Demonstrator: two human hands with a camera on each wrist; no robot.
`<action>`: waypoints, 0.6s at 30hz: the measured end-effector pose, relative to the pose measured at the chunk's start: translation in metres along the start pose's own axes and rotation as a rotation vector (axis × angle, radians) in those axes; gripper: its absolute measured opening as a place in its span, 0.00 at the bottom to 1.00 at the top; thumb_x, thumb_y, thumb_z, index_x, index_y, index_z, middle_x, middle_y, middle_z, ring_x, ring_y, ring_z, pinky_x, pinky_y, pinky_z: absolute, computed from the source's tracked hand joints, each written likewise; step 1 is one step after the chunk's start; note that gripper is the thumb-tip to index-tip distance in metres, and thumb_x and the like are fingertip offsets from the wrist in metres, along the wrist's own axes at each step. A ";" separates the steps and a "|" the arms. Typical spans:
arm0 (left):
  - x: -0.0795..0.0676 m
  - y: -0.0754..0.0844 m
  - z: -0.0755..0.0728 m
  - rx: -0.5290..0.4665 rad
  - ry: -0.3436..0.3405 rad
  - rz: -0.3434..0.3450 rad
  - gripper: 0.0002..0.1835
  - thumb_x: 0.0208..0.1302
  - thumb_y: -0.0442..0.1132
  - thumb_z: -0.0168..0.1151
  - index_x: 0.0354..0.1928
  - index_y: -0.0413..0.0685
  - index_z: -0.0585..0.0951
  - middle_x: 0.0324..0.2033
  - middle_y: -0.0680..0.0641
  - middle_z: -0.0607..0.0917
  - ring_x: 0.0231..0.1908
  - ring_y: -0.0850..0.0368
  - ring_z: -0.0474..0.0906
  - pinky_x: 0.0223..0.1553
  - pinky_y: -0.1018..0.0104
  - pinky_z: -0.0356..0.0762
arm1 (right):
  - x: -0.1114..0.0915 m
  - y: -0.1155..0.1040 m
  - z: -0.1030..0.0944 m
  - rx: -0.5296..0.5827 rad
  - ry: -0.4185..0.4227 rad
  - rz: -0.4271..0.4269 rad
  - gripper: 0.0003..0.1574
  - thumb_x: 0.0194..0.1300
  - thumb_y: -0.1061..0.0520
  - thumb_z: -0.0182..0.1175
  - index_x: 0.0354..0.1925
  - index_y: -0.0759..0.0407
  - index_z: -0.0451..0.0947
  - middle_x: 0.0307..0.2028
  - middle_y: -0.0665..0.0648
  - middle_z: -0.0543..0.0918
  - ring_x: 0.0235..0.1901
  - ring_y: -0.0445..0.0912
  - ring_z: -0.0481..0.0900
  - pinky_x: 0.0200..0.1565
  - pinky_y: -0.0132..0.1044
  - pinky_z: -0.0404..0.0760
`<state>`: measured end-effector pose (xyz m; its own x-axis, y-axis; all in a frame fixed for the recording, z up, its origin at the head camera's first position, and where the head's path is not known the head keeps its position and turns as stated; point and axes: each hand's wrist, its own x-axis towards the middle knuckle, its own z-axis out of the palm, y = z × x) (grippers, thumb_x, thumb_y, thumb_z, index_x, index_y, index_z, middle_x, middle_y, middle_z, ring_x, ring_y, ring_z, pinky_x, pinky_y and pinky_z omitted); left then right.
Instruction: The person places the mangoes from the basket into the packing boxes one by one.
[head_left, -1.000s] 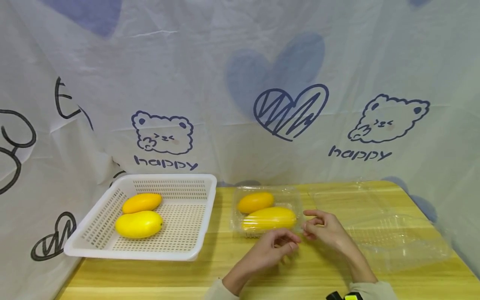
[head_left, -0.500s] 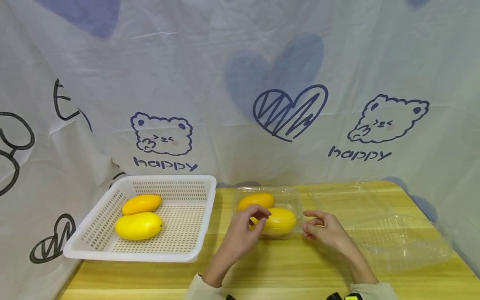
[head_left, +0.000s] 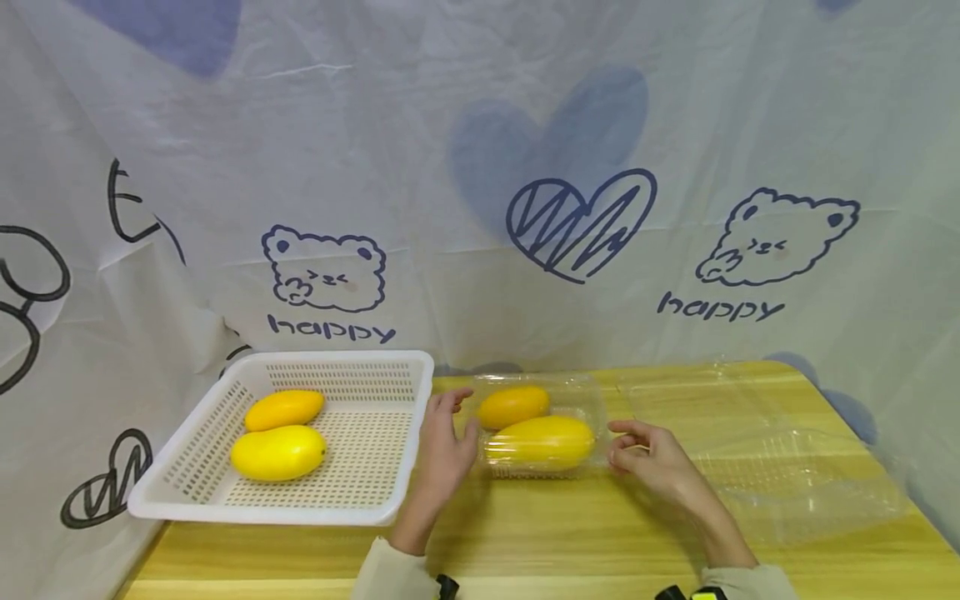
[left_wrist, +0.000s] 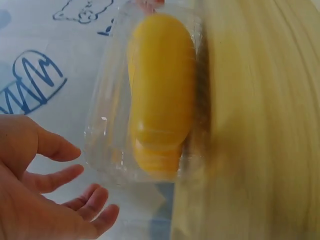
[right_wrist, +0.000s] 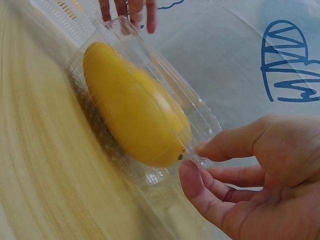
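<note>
A clear plastic clamshell box (head_left: pixel 577 392), its lid down, holds two yellow mangoes on the wooden table. The front mango (head_left: pixel 543 442) is larger than the one behind (head_left: pixel 513 407). My left hand (head_left: pixel 442 446) is at the box's left end, fingers loosely spread; in the left wrist view, a small gap shows between that hand (left_wrist: pixel 55 185) and the plastic. At the right end, my right hand (head_left: pixel 652 458) pinches the box's edge. The right wrist view shows the thumb and a finger of this hand (right_wrist: pixel 260 175) on either side of the rim.
A white perforated basket (head_left: pixel 367 508) with two more yellow mangoes (head_left: pixel 277 452) stands left of the box. On the right, other clear plastic packaging (head_left: pixel 795 483) lies on the table (head_left: pixel 555 542). A printed curtain (head_left: pixel 450 275) hangs behind.
My left hand has moved from in front of the box, across its front left, to its left end, and its fingers have opened out. The right hand stays at the right edge.
</note>
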<state>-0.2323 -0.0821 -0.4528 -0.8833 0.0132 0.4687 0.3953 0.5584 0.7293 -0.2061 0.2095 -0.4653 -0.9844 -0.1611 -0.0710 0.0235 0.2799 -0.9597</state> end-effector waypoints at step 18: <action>0.002 -0.020 0.001 -0.152 -0.096 -0.103 0.19 0.69 0.20 0.47 0.59 0.28 0.76 0.54 0.24 0.80 0.48 0.33 0.83 0.49 0.43 0.82 | 0.000 -0.001 0.001 -0.006 0.045 0.032 0.34 0.70 0.69 0.58 0.69 0.81 0.62 0.50 0.68 0.77 0.44 0.51 0.82 0.45 0.37 0.84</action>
<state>-0.2422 -0.0924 -0.4672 -0.9382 0.0453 0.3431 0.3284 0.4292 0.8414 -0.2062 0.2083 -0.4652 -0.9900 -0.1087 -0.0895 0.0545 0.2903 -0.9554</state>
